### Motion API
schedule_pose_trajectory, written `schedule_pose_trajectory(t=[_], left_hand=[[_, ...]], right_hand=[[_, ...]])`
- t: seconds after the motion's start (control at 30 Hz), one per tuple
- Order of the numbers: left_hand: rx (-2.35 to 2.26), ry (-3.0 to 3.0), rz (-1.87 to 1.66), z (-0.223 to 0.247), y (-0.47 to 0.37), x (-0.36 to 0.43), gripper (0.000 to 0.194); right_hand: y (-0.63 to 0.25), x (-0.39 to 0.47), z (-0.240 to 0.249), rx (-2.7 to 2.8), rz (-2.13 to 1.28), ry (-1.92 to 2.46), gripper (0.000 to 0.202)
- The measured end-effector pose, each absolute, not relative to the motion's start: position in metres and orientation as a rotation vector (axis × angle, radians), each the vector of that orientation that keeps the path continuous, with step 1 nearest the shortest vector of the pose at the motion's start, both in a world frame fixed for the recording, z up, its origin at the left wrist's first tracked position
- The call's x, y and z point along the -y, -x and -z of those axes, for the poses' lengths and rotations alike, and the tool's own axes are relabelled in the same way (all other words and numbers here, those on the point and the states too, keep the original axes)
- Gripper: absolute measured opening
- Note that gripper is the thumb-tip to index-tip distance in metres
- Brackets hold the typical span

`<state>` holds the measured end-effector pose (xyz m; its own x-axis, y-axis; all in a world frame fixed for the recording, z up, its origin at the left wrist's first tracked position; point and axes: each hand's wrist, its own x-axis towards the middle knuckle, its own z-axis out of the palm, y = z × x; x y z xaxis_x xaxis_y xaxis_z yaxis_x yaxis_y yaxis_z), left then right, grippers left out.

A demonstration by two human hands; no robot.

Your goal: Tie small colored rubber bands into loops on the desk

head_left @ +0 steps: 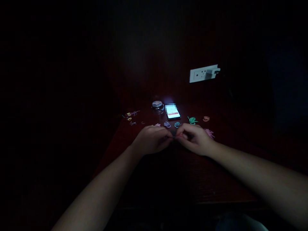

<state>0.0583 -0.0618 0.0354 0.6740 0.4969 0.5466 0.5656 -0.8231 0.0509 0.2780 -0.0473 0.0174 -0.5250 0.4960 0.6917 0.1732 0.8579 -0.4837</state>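
Observation:
Over the dark red table (187, 179), my left hand (154, 138) and my right hand (194, 138) meet, thumb and forefinger pinched on each. Between their fingertips shows a thin bluish strand (173, 137), too small and dim to name. Just beyond the hands lie small elastic bands in loose groups: purple bands (167, 124), blue bands (177, 124), green bands (192, 120) and orange bands (206, 118). Pink bands (157, 125) are partly hidden behind my left hand. Beside my right hand is a pile of pinkish-purple bands (209, 133).
A lit phone (173, 113) lies behind the bands, with a lidded clear jar (158, 107) to its left. Yellow bands (129, 119) and dark bits are scattered at the far left. A wall socket (203, 73) with a plug is at the back right. Surroundings are very dark.

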Motion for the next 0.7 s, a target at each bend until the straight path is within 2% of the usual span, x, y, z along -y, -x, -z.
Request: schedule_pose_trajectory(t=[0.27, 0.37, 0.7], left_hand=[[0.884, 2.801, 0.839, -0.0360, -0.0581, 0.0615, 0.010], [0.892, 2.788, 0.828, -0.0349, -0.0582, 0.0612, 0.012], [0.901, 2.800, 0.810, -0.0355, -0.0577, 0.0620, 0.010]], right_hand=[[-0.2782, 0.0473, -0.0138, 2.132, -0.610, 0.500, 0.014], [-0.2779, 0.0459, -0.0140, 2.190, -0.579, 0.497, 0.006], [-0.2785, 0.0460, -0.0154, 2.193, -0.590, 0.523, 0.012]])
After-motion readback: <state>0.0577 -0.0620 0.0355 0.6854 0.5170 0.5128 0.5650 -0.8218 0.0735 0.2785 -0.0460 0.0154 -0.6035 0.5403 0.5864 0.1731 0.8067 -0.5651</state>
